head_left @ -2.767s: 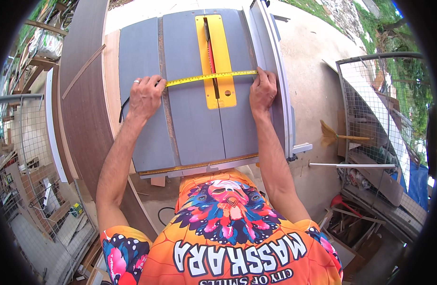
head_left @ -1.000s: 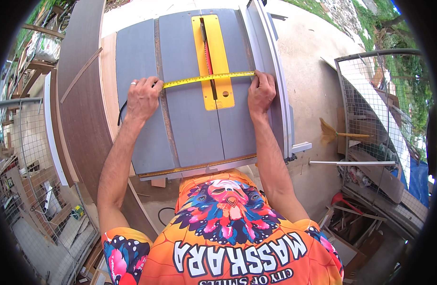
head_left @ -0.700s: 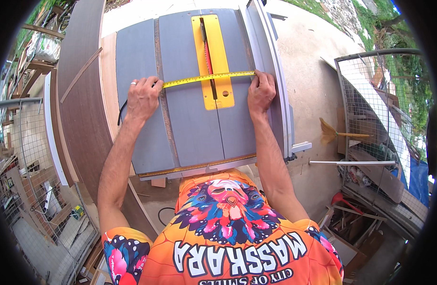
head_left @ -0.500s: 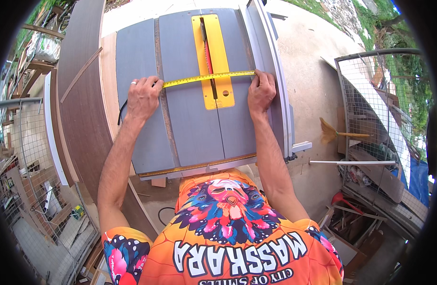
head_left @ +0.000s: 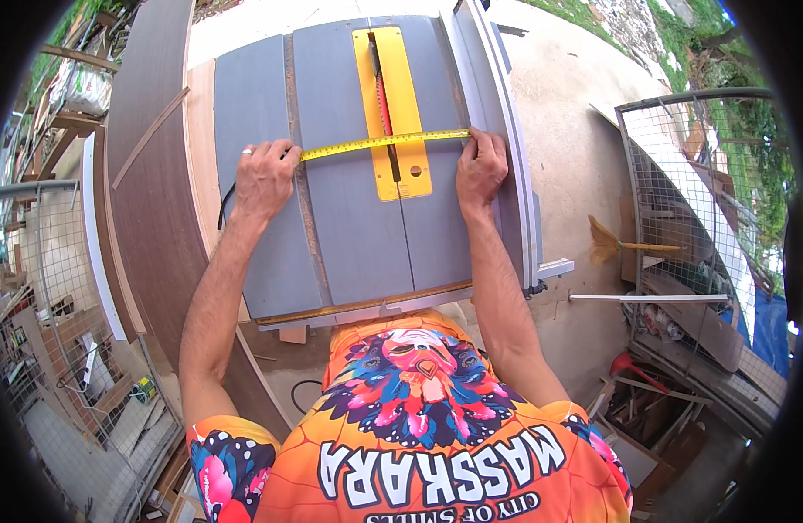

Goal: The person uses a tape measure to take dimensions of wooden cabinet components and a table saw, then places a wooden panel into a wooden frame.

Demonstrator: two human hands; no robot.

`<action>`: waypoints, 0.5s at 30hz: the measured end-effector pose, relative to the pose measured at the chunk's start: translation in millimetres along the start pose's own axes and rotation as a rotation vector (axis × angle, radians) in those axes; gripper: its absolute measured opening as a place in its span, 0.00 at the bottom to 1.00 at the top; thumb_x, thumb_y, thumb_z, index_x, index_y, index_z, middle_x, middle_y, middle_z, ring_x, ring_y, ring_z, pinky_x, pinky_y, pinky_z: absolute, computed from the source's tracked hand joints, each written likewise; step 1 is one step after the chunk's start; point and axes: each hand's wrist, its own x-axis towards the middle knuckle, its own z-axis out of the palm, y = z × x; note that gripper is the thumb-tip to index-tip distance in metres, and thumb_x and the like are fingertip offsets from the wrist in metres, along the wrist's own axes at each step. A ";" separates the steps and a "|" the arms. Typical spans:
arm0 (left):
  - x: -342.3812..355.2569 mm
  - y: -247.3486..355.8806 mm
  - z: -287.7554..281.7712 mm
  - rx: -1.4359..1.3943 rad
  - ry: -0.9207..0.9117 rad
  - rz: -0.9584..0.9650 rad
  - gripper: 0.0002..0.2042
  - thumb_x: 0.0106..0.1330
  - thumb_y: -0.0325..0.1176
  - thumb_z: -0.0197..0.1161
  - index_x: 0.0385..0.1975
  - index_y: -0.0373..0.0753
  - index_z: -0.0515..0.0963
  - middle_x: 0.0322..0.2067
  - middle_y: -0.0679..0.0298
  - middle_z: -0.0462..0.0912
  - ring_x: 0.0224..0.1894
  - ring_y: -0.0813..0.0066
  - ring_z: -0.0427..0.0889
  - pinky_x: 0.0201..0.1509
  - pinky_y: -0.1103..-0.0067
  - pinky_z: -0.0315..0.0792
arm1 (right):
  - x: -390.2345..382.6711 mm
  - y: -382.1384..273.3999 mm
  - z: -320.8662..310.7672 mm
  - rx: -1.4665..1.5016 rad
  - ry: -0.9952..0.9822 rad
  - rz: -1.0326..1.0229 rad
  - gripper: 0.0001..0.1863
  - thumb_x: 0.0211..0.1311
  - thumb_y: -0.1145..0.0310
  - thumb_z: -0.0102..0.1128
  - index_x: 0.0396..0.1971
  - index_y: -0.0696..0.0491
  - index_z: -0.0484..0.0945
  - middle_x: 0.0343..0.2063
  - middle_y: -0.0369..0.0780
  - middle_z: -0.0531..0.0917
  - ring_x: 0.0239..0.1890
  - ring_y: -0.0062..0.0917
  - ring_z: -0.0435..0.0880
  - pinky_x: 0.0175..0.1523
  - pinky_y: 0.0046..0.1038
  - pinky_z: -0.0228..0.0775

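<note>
A grey table saw top [head_left: 253, 113] has a yellow insert plate [head_left: 406, 105] around the blade slot, with the blade [head_left: 382, 100] showing. A yellow tape measure blade [head_left: 349, 146] stretches across the plate and slot. My left hand [head_left: 264, 180] is closed on the tape's dark case, mostly hidden, at the left. My right hand [head_left: 482, 173] pinches the tape's end beside the metal fence [head_left: 523, 200] on the right.
Brown boards [head_left: 153, 209] and a paler board [head_left: 201, 96] lie along the saw's left side. At right are a straw broom [head_left: 606, 240], a mesh panel [head_left: 680, 166], a white strip [head_left: 646, 299] and stacked scraps. Another mesh panel [head_left: 35, 227] and offcuts stand at left.
The view has shifted very slightly since the earliest frame. Both hands and the stretched tape stay in nearly the same place on the saw top.
</note>
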 end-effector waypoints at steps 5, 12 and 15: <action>-0.9 -0.9 1.1 -0.003 -0.016 -0.007 0.08 0.67 0.26 0.68 0.43 0.41 0.88 0.42 0.68 0.89 0.40 0.68 0.88 0.46 0.68 0.76 | -0.4 -0.1 0.3 -0.002 -0.002 0.008 0.08 0.64 0.82 0.66 0.41 0.58 0.89 0.36 0.45 0.88 0.39 0.41 0.88 0.45 0.38 0.83; -0.8 -0.5 1.5 -0.002 -0.003 -0.005 0.09 0.66 0.25 0.67 0.43 0.41 0.88 0.43 0.68 0.88 0.41 0.68 0.87 0.47 0.68 0.76 | -0.3 -0.5 0.4 0.002 0.004 0.002 0.08 0.64 0.83 0.66 0.40 0.58 0.89 0.35 0.45 0.88 0.38 0.42 0.88 0.44 0.39 0.82; -0.6 0.2 0.9 -0.015 -0.040 -0.032 0.10 0.66 0.25 0.65 0.43 0.42 0.89 0.44 0.67 0.88 0.43 0.66 0.87 0.53 0.65 0.79 | -0.3 -1.1 0.4 0.002 0.005 0.003 0.08 0.64 0.83 0.66 0.40 0.58 0.89 0.35 0.45 0.88 0.38 0.42 0.88 0.44 0.39 0.82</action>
